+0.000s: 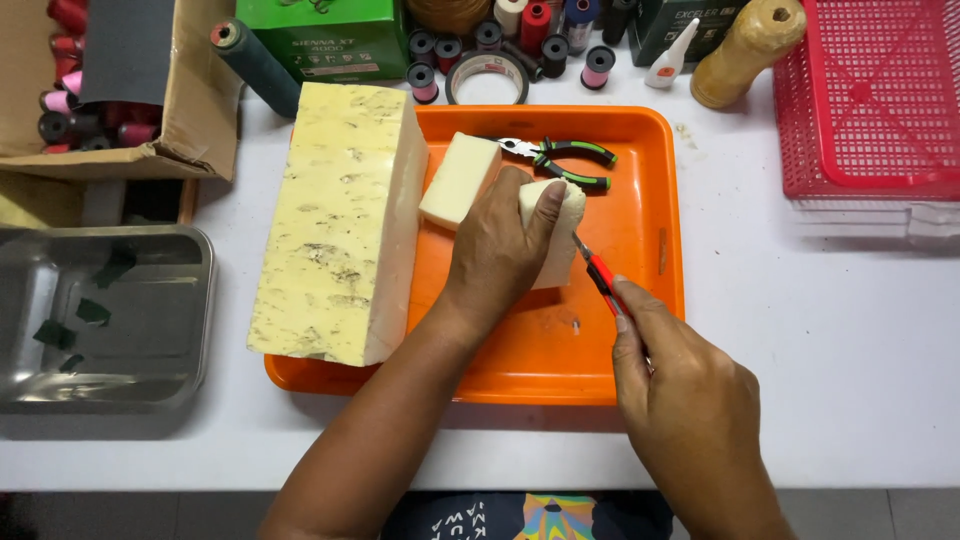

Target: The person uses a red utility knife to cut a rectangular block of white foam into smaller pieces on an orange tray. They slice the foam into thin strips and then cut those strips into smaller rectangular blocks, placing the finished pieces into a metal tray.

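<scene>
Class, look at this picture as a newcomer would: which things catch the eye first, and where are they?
A big pale yellow foam block lies across the left edge of the bright orange plastic tray. At the tray's middle the left hand grips a small foam piece while the right hand puts a red-handled cutter to it.

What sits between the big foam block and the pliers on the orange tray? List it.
In the head view, a smaller foam piece lies between the big foam block and the pliers on the orange tray.

Bright, even overhead light; soft shadows fall under each hand (500,250); sharp focus, slight glare on the steel tray (100,320).
</scene>
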